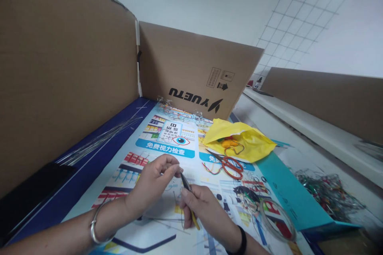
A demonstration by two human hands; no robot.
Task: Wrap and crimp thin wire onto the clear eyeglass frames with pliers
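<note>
Pliers (pixel 186 183), one pair, sit at lower centre of the frame, gripped in the right hand (pixel 205 203), its fingers wrapped closed. At their tip I see the left hand (pixel 157 176) pinched, thumb against fingers; what it holds, I cannot tell. Right of centre I count one bag (pixel 259 143) and one pair of scissors (pixel 223 160); lower right, one coil (pixel 267 226); at left, wires (pixel 98 142) too fine to count.

Dark metal pliers with yellow handles (pixel 186 183) slanted through the lower centre of the frame, tips pointing up and leftward; a thin strand of wire (pixel 175 197) hung just left of them.
</note>
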